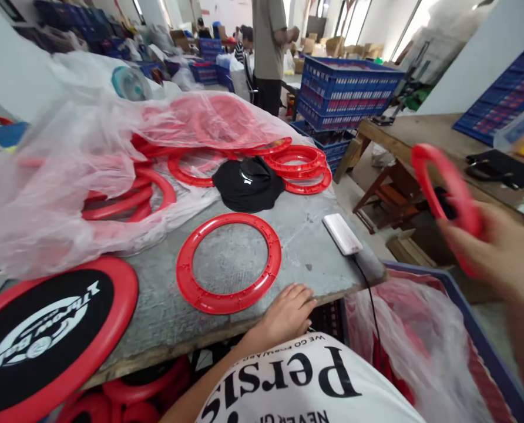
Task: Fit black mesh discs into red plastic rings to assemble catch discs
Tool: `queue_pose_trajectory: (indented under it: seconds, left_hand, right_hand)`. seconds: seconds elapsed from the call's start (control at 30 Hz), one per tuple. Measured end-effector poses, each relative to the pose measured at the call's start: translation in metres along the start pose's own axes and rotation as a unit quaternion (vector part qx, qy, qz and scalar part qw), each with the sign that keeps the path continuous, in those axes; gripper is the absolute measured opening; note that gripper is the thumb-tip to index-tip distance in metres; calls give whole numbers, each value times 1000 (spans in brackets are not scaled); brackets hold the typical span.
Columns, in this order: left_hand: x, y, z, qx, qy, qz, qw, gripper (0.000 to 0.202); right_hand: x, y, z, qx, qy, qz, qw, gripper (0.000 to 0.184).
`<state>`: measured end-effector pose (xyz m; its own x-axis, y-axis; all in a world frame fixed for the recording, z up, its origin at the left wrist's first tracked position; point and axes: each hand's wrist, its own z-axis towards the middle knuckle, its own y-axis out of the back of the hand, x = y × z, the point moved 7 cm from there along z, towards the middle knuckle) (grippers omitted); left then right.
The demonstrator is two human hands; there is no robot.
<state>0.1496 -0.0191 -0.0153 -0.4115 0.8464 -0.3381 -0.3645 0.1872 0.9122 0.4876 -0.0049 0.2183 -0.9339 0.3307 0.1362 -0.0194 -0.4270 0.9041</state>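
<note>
My right hand [495, 247] grips a red plastic ring [458, 182], raised off to the right beside the table and slightly blurred. Flat on the table's front edge rests my left hand [288, 311], fingers stretched out and holding nothing. Just beyond its fingers lies another red ring [274, 252], ribbed side up. A pile of black fabric discs [248, 185] with a white print sits behind that ring. At the near left is a red-rimmed disc [123, 294] with a black printed centre.
Clear plastic bags [68, 170] of red rings cover the table's left and back. Stacked red rings [306, 170] stand at the back right, near a white device [342, 234] with a cable. A bag-lined crate [464, 317] stands below right. Beyond are blue crates [345, 88] and a standing person [268, 53].
</note>
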Motion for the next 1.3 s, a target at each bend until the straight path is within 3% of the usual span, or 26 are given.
queue_pose_trajectory:
  seconds: [0.1, 0.2, 0.33, 0.47, 0.6, 0.7, 0.77, 0.87, 0.97, 1.1, 1.2, 1.3]
  left_hand:
    - [12, 0, -25, -25, 5, 9, 1000, 42]
    - [26, 3, -61, -93, 35, 34, 994, 35]
    - [34, 5, -106, -218, 76, 88, 969, 32]
    - [32, 4, -118, -252, 61, 91, 962, 29]
    - [33, 10, -115, -260, 51, 68, 962, 27]
    - [34, 10, -111, -218, 81, 36, 972, 28]
    - [34, 10, -109, -181, 116, 11, 977, 31]
    - [34, 16, -108, -164, 184, -25, 969, 32]
    - [38, 23, -107, -169, 255, -96, 947, 35]
    - [43, 25, -112, -192, 326, -231, 896, 37]
    - [44, 24, -117, -192, 346, -301, 868, 40]
    - [46, 24, -119, -178, 343, -354, 852, 44]
  right_hand:
    - [125, -58, 45, 35, 131, -29, 990, 58]
    - [209, -131, 74, 59, 184, -28, 981, 46]
    - [264, -210, 94, 103, 185, -2, 977, 45]
    - [278, -251, 97, 150, 175, 5, 973, 46]
    - [274, -271, 99, 162, 185, -12, 969, 54]
    - [270, -280, 97, 176, 218, -6, 960, 58]
    - [269, -279, 96, 174, 228, 3, 958, 64]
    - [280, -265, 102, 111, 231, 23, 966, 68]
    - [326, -252, 106, 81, 318, 70, 942, 50]
    - [411, -260, 105, 129, 427, 111, 888, 36]
    - [449, -278, 114, 166, 383, 121, 900, 30]
    - [458, -294, 122, 175, 321, 128, 922, 25]
